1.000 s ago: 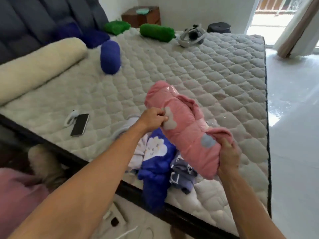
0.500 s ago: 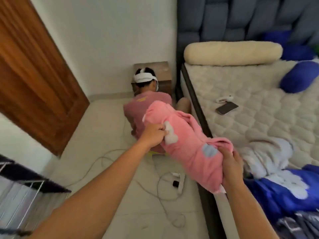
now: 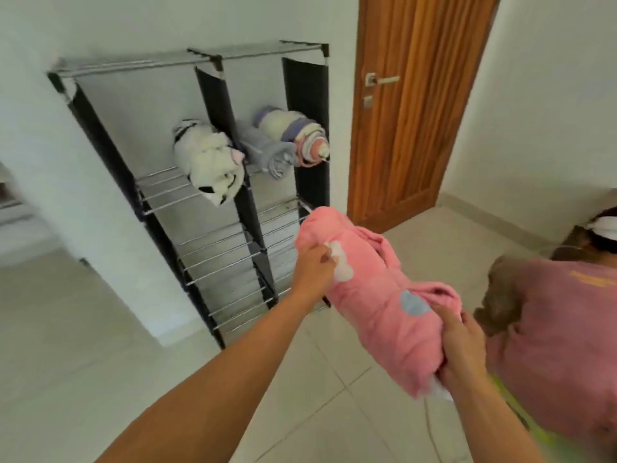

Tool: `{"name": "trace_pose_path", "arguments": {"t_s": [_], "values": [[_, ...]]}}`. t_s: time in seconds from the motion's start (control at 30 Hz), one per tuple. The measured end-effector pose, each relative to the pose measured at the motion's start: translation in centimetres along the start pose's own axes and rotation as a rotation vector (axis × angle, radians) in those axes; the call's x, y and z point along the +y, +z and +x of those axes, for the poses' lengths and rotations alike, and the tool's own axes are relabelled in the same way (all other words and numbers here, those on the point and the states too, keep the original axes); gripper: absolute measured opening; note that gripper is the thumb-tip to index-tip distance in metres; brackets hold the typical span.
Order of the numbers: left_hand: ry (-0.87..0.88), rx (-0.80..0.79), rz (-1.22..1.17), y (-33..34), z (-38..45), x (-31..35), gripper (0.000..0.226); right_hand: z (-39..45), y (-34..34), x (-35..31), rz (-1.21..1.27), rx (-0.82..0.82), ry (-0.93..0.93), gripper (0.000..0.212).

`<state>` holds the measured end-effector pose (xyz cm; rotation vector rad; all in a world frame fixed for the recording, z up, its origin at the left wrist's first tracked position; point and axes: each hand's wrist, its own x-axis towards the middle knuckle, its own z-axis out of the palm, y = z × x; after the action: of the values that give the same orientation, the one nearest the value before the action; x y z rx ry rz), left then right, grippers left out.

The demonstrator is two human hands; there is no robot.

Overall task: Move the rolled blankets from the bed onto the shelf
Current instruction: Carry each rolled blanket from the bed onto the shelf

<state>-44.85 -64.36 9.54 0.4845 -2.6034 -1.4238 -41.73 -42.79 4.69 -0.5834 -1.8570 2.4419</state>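
A: Where is the pink rolled blanket (image 3: pixel 374 295) right now?

B: In the air in front of the shelf (image 3: pixel 213 168), carried by both hands. The left hand (image 3: pixel 314 272) grips its far end, fingers curled into the cloth; the right hand (image 3: pixel 462 349) clamps the near end the same way.

A: And how does its long axis lie?

B: Slanted, from lower right near the body up toward the shelf's right column, so the left hand's end leads and is nearer the rack.

A: Any room on it?

B: The upper tier holds a white rolled blanket (image 3: pixel 208 162) on the left and a grey roll (image 3: pixel 267 152) beside a striped roll (image 3: pixel 300 138) on the right. The wire tiers (image 3: pixel 213 248) below look bare (blur makes the lowest hard to read). A kneeling person in a pink shirt (image 3: pixel 561 335) is close on the right, so I'd judge leftward the freer side.
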Motion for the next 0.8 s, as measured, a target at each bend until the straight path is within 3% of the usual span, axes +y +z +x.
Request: {"name": "trace_pose_path", "arguments": {"t_s": [0.13,0.23,0.4,0.67,0.8], "values": [[-0.070,0.276,-0.029,-5.5,2.6,-2.2,0.013,1.4,7.8,0.7,-0.027,-0.221,0.042,0.036],[-0.093,0.459,-0.033,-8.6,4.7,-3.7,0.011,2.4,12.8,0.6,-0.051,-0.378,0.078,0.028],[-0.078,0.673,-0.044,-14.9,7.8,-4.5,0.011,3.7,20.9,0.3,-0.035,-0.600,0.091,0.036],[-0.125,0.784,0.012,-26.2,15.3,-5.9,0.029,4.6,34.3,1.4,-0.093,-0.786,0.088,0.043],[-0.125,0.742,0.129,-30.6,20.2,-6.7,0.017,4.5,40.1,2.8,-0.052,-0.785,0.147,0.037]]}}
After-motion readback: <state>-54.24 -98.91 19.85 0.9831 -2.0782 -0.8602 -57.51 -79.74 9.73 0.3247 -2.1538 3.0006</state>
